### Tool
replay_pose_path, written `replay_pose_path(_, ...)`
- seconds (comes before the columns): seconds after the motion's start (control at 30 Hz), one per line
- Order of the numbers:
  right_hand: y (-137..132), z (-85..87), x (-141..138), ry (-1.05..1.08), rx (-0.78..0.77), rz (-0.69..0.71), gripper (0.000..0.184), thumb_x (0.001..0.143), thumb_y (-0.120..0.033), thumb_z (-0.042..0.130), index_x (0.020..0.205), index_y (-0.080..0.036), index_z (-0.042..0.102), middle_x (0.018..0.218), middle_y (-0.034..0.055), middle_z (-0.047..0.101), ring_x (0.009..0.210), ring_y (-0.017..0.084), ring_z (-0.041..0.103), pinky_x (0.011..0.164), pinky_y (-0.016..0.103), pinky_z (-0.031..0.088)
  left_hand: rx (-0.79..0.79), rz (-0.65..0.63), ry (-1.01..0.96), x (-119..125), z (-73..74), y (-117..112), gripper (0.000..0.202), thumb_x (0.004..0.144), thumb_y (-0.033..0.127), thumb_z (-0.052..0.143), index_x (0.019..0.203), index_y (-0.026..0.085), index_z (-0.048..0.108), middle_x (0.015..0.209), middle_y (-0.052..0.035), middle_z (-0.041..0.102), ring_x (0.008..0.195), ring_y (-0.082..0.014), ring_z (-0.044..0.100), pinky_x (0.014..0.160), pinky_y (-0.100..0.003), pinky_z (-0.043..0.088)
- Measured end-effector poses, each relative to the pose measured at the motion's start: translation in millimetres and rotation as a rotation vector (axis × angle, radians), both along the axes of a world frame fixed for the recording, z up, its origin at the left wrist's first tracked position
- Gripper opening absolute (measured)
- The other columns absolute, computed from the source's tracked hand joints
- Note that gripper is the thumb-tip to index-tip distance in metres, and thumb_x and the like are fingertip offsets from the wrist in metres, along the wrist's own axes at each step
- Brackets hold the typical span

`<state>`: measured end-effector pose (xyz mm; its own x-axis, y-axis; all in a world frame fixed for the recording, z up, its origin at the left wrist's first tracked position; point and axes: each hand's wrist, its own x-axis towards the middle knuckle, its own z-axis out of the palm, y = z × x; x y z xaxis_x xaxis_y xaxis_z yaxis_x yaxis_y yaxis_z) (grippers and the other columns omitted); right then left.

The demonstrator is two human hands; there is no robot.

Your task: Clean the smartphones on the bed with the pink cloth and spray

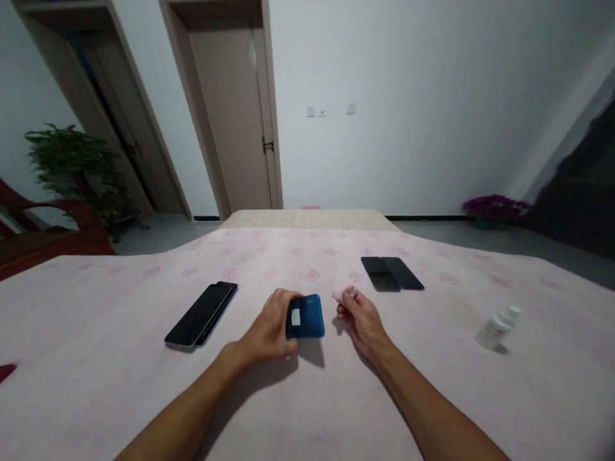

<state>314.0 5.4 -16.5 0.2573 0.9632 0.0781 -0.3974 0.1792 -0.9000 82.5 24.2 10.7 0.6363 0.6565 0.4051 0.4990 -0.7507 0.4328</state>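
My left hand (275, 325) grips a blue smartphone (311, 316) by its left side, thumb below and fingers over the top. The phone is raised a little off the cloth, its shiny back facing me, with a small white label on it. To the right of the phone, apart from it, my right hand (361, 319) pinches a small, crumpled pale pink cloth (342, 294) between thumb and fingers. Two dark phones (202, 315) lie overlapping to the left of my left hand. Two more dark phones (391, 273) rest side by side beyond my right hand.
A white spray bottle (498, 327) stands on the right of the table, which has a pink flowered tablecloth (312, 410). A red object (6, 371) shows at the left edge. Beyond are a wooden chair (57, 224), a leafy plant (77, 163) and purple flowers (494, 207).
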Motion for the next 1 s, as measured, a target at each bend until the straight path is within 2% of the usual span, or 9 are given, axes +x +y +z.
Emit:
replay_pose_path(0.1, -7.7, 15.8, -11.2, 0.04, 0.038, 0.041, 0.036, 0.068, -0.044, 0.085, 0.087, -0.018, 0.069, 0.077, -0.0005, 0.064, 0.061, 0.01, 0.055, 0.055, 0.023, 0.049, -0.075, 0.019, -0.169, 2.7, -2.0, -6.5, 0.084, 0.054, 0.01, 0.056, 0.133, 0.024, 0.032, 0.127, -0.0092, 0.046, 0.122, -0.0283, 0.047, 0.107, -0.045, 0.042)
replay_pose_path(0.2, -15.9, 29.4, -21.3, 0.049, 0.051, 0.071, 0.041, 0.066, -0.042, 0.087, 0.096, -0.018, 0.071, 0.08, 0.0004, 0.068, 0.062, 0.011, 0.057, 0.059, 0.025, 0.052, -0.136, 0.032, -0.243, 3.8, -4.6, -9.6, 0.087, 0.054, 0.008, 0.054, 0.137, 0.023, 0.031, 0.13, -0.0098, 0.044, 0.125, -0.0276, 0.045, 0.112, -0.045, 0.038)
replay_pose_path(0.4, -28.8, 44.8, -33.2, 0.025, 0.082, 0.114, 0.033, 0.067, -0.038, 0.087, 0.09, -0.019, 0.073, 0.089, 0.0032, 0.071, 0.069, 0.014, 0.063, 0.065, 0.029, 0.056, -0.179, 0.059, -0.356, 2.6, -13.0, -9.2, 0.074, 0.066, 0.015, 0.065, 0.134, 0.024, 0.037, 0.129, -0.0097, 0.047, 0.126, -0.0258, 0.046, 0.11, -0.043, 0.039)
replay_pose_path(0.53, -33.0, 47.1, -35.4, -0.011, 0.117, 0.152, 0.029, 0.07, -0.038, 0.085, 0.09, -0.02, 0.074, 0.087, 0.0027, 0.071, 0.072, 0.015, 0.064, 0.067, 0.029, 0.056, -0.228, 0.034, -0.353, 4.6, -10.0, -13.8, 0.071, 0.068, 0.026, 0.076, 0.13, 0.024, 0.043, 0.126, -0.0095, 0.05, 0.12, -0.0261, 0.05, 0.106, -0.043, 0.042)
replay_pose_path(0.67, -36.0, 44.0, -36.3, -0.085, 0.162, 0.185, 0.025, 0.075, -0.038, 0.082, 0.091, -0.02, 0.075, 0.084, 0.0017, 0.071, 0.069, 0.014, 0.063, 0.065, 0.028, 0.055, -0.263, -0.011, -0.353, 5.5, -7.4, -16.2, 0.074, 0.062, 0.023, 0.081, 0.128, 0.024, 0.048, 0.124, -0.0088, 0.053, 0.117, -0.0264, 0.052, 0.102, -0.041, 0.043)
replay_pose_path(0.83, -41.0, 44.4, -39.2, -0.16, 0.17, 0.177, 0.016, 0.08, -0.034, 0.077, 0.086, -0.019, 0.073, 0.08, 0.0004, 0.068, 0.066, 0.013, 0.06, 0.064, 0.027, 0.053, -0.3, -0.006, -0.421, 3.4, -13.8, -11.4, 0.078, 0.058, 0.019, 0.083, 0.128, 0.025, 0.049, 0.123, -0.0078, 0.054, 0.117, -0.0277, 0.052, 0.1, -0.042, 0.044)
replay_pose_path(1.0, -43.4, 47.8, -42.2, -0.142, 0.158, 0.154, 0.022, 0.08, -0.039, 0.077, 0.089, -0.019, 0.071, 0.088, 0.0029, 0.068, 0.08, 0.017, 0.061, 0.063, 0.027, 0.055, -0.284, -0.028, -0.452, 3.7, -15.9, -9.9, 0.083, 0.054, 0.02, 0.087, 0.128, 0.025, 0.051, 0.122, -0.0073, 0.054, 0.115, -0.0282, 0.052, 0.099, -0.042, 0.044)
